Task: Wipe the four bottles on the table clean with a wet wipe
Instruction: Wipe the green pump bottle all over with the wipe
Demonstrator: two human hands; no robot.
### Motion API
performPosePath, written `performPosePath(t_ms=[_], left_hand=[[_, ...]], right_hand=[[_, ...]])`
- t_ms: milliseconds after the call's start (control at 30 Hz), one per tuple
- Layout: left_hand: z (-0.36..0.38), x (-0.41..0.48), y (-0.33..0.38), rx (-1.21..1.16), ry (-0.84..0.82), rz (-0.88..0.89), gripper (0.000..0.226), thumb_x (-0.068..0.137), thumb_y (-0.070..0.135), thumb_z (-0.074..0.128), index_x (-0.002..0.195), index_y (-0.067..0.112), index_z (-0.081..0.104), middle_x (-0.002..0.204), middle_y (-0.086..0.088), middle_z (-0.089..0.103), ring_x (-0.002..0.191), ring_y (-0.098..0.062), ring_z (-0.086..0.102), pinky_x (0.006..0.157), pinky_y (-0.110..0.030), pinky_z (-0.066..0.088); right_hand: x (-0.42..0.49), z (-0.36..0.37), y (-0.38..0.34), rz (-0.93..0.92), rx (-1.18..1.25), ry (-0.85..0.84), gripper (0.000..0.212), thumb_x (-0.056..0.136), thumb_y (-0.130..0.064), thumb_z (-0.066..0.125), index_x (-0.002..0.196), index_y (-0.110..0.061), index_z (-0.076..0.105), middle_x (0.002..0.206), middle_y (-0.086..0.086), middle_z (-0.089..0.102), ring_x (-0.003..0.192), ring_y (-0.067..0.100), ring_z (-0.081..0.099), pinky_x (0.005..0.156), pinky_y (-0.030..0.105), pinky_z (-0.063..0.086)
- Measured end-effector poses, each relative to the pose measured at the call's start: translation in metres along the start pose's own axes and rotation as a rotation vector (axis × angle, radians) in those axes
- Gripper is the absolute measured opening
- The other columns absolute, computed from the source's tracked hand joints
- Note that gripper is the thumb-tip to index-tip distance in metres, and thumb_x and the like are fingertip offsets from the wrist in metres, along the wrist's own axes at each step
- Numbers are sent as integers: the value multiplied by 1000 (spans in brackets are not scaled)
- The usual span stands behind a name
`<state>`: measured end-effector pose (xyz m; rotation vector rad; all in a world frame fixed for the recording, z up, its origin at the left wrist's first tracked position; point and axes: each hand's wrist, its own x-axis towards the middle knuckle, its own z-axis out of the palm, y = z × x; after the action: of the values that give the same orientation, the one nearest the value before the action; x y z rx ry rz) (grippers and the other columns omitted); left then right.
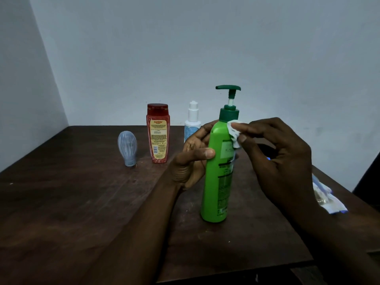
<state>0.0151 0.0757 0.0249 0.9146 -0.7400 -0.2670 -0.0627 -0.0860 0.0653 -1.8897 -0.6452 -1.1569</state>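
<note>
Green plastic pump bottle [218, 171] is gripped by your left hand [191, 161]; your right hand [277, 157] pinches a white wet wipe [233, 132] on it. Push too hard and it might slip.

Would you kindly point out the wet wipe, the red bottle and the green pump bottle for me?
wet wipe [232, 134]: head view, crumpled middle.
red bottle [158, 138]: head view, label.
green pump bottle [213, 192]: head view, lower body.

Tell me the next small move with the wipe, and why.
Probably slide the wet wipe down the green bottle: the right hand pinches it at the bottle's shoulder, most of the body lies below, and the left hand grips the bottle.
</note>
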Motion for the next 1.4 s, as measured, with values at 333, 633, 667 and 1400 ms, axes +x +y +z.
performPosePath(t_ms=[333, 633, 667, 1400], left_hand=[[-2, -3, -1, -7, 35, 36, 84, 61, 21, 88, 135, 7, 51, 127, -23, 54, 111, -40, 55, 107, -74, 24], [1, -3, 1, -18, 32, 48, 65, 62, 20, 85, 123, 14, 65, 116, -12, 69, 106, -27, 66, 92, -41, 56], [0, -3, 1, -10, 44, 56, 64, 63, 15, 81, 124, 13, 63, 115, -12, 68, 105, -27, 66, 92, -42, 55], [-1, -2, -4, 143, 122, 61, 63, 66, 9, 71, 127, 7, 55, 110, -12, 71, 102, -28, 68, 90, -42, 57]], right_hand=[[14, 6, 22, 223, 117, -67, 17, 96, -15, 64, 106, -25, 73, 104, -6, 71, 100, 5, 67, 81, 19, 54], [52, 4, 19, 259, 47, -335, 31, 95, -9, 53, 74, -27, 65, 86, 1, 62, 70, -6, 54, 63, 5, 35], [53, 5, 19, 244, 30, -351, 33, 96, -11, 52, 69, -28, 62, 83, 2, 61, 70, -4, 53, 62, 6, 35], [26, 3, 20, 164, -4, -116, 24, 97, -19, 63, 114, -33, 72, 100, -6, 66, 91, 6, 62, 71, 19, 48]])
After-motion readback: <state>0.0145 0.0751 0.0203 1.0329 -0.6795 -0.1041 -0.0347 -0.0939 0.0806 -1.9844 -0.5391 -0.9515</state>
